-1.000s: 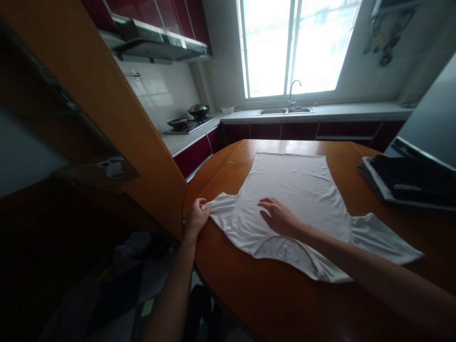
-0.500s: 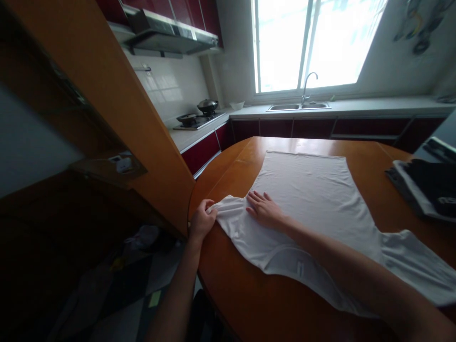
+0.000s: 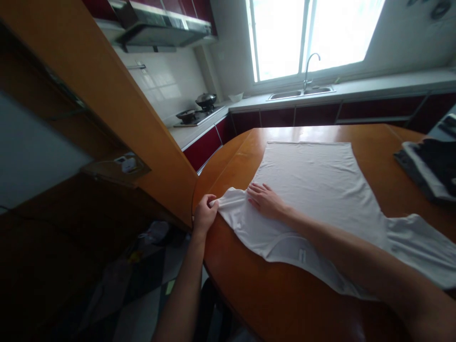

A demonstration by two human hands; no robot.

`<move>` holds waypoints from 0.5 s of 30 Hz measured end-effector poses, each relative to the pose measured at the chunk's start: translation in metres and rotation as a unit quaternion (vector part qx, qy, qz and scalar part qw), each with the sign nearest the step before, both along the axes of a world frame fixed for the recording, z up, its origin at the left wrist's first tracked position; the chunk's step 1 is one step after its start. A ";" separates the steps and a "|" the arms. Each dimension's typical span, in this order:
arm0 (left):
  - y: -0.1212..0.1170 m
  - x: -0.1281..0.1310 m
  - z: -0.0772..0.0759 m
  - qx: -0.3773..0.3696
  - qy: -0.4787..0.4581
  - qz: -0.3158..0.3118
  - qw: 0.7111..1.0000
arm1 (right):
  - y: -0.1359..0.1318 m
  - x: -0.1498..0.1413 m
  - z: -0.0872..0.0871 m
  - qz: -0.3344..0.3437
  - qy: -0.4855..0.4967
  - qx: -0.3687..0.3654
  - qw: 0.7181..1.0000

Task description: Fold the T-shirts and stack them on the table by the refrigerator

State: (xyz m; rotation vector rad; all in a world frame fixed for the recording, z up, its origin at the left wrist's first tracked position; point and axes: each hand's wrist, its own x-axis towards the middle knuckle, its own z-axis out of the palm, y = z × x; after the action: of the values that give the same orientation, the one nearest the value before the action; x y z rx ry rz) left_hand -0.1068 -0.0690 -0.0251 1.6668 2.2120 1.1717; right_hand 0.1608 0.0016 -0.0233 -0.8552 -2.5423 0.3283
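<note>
A white T-shirt [image 3: 313,185] lies spread on the round wooden table [image 3: 228,166], its neckline towards me and its hem at the far side. At the table's left edge, my left hand [image 3: 205,213] is closed on the end of the left sleeve, which is drawn out and creased. My right hand [image 3: 265,200] rests flat on the shirt near that sleeve's seam, fingers extended. My right forearm crosses over the shirt and covers part of it. The other sleeve stretches out at the right and leaves the frame.
A stack of folded dark and white clothes [image 3: 431,166] sits on the table's right side. Behind the table, a counter holds a sink [image 3: 301,93] and a stove with pans [image 3: 205,99]. A wooden panel [image 3: 142,123] stands close on the left.
The camera view has shifted slightly. My left hand still grips the sleeve end, and my right hand stays flat on the shirt in nearly the same place.
</note>
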 end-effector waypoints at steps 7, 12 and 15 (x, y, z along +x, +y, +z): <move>0.001 -0.002 -0.003 -0.024 0.008 -0.001 1.000 | -0.003 0.000 0.002 0.014 0.004 -0.008 1.000; 0.001 -0.003 -0.003 -0.029 0.011 0.002 1.000 | -0.001 -0.002 0.001 -0.006 -0.009 -0.013 1.000; 0.001 -0.002 -0.001 -0.033 0.015 -0.001 0.999 | -0.001 -0.002 0.001 -0.005 -0.013 -0.014 1.000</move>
State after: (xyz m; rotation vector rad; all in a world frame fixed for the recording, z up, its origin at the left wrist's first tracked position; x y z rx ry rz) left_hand -0.1087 -0.0682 -0.0259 1.6711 2.2391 1.0686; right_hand 0.1588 0.0008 -0.0221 -0.8883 -2.5618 0.3530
